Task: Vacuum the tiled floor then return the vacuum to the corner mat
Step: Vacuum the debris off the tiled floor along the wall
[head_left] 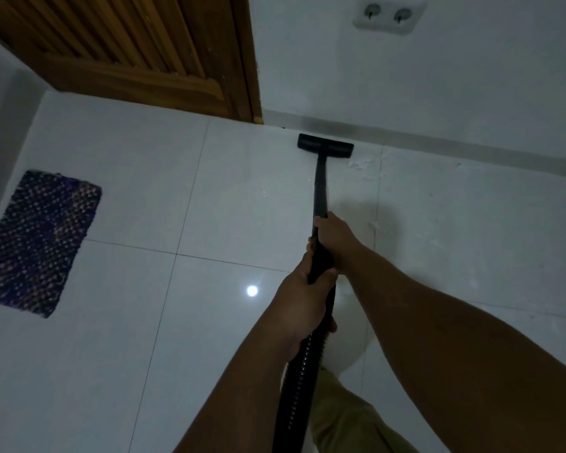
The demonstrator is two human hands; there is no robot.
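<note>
A black vacuum wand [321,184] runs from my hands down to a flat black floor head [325,145], which rests on the white tiled floor [144,191] close to the skirting of the far wall. My right hand [335,240] grips the wand higher along the tube. My left hand [303,289] holds it just behind, where the ribbed black hose [299,371] begins. The hose drops out of view at the bottom edge. A dark woven mat [36,243] lies on the floor at the left, beside the left wall. The vacuum's body is out of sight.
A brown louvred wooden door [138,53] stands at the back left. A white wall [406,86] with a double socket [388,13] runs along the back right. Flaky white specks [361,163] lie on the tile right of the floor head. My trouser leg [347,416] shows at the bottom.
</note>
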